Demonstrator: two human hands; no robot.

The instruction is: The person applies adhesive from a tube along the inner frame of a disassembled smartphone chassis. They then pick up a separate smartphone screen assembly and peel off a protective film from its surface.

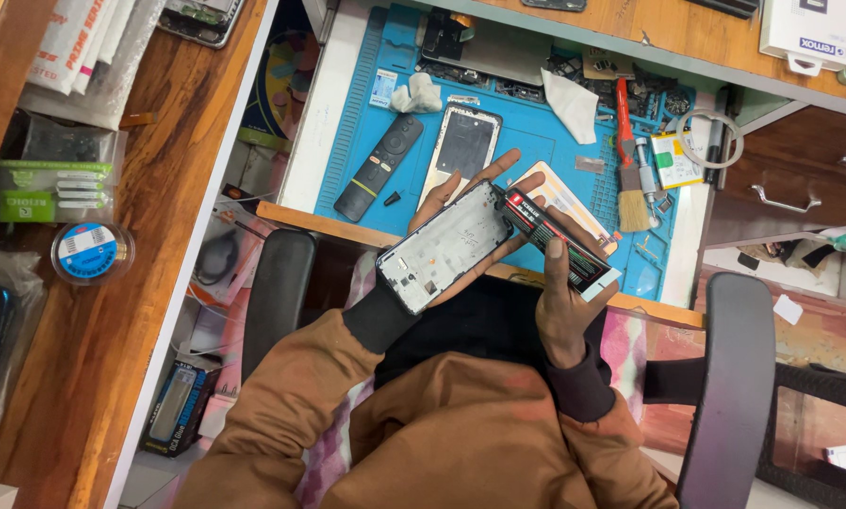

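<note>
Right hand (562,306) grips a black-and-red adhesive tube (557,240), nozzle at the top edge of the phone frame (446,247) cradled in the left hand's (460,236) spread fingers.
Squeezing too hard could flood glue into the frame; a tilt could drop it. Beyond the hands, the blue mat (536,141) holds a remote (378,167), brush (631,193) and another phone body (459,149).

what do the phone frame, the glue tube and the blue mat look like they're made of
Phone frame, in the left hand: probably matte metal or plastic, going by its pale grey plate with cutouts and dark rim.
Glue tube, in the right hand: likely soft metal or plastic with a glossy black-red print.
Blue mat: apparently silicone rubber, matte and ribbed.
</note>
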